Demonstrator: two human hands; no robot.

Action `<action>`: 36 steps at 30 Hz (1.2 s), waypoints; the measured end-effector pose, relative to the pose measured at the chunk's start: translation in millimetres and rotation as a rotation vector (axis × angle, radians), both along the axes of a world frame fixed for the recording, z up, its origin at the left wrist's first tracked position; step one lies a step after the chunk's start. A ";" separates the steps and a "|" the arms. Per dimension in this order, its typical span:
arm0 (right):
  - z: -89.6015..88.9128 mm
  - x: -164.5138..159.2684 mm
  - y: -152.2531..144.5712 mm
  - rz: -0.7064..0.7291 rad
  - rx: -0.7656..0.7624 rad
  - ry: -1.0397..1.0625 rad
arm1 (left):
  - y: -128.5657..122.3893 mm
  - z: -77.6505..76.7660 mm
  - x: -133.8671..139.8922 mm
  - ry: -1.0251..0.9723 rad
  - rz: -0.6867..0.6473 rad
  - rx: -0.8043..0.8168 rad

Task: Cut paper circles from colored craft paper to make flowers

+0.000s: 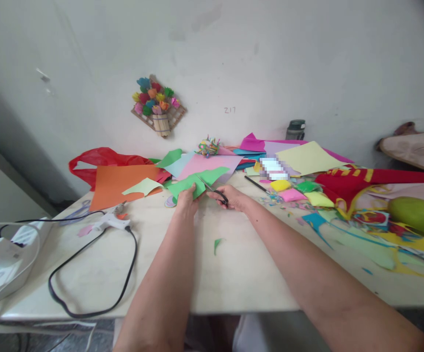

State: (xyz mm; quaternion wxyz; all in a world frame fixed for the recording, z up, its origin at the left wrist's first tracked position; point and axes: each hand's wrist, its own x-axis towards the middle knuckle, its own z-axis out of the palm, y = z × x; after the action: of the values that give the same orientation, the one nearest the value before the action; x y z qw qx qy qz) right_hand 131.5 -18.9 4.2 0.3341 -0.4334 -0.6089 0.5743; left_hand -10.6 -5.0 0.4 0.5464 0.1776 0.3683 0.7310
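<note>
My left hand [187,199] pinches a piece of green paper [212,176] by its near edge, over the middle of the table. In my right hand [231,196] is a pair of scissors [220,196] with black handles, my fingers wrapped round the loops. The scissor blades lie at the right part of the green paper, pointing left; whether they are closed on it I cannot tell. A small green scrap [216,245] lies on the table in front of my hands. Behind the green paper rest pink and light blue sheets.
To the left lie an orange sheet [120,183], a white glue gun [111,222] with black cable, and a power strip [24,244]. At right are small coloured packets [292,195], paper scraps, a red cloth [362,188] and a green fruit [419,215]. A dark bottle [295,130] stands behind.
</note>
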 end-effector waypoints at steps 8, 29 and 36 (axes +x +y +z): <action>4.2 -0.7 -2.6 -0.003 -0.021 -0.017 | 1.4 -2.4 -3.0 0.012 0.014 -0.001; 9.2 7.9 -4.2 0.048 -0.006 -0.090 | 2.9 -4.8 -11.5 0.107 -0.066 0.042; 4.9 12.2 0.9 0.101 0.022 -0.099 | -0.3 -3.6 -9.4 0.164 -0.103 0.021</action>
State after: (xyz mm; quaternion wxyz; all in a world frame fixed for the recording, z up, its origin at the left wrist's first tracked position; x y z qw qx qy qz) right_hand 143.6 -18.0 9.1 0.2788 -0.4265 -0.6520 0.5614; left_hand -19.9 -5.3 -3.2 0.5495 0.2614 0.3943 0.6887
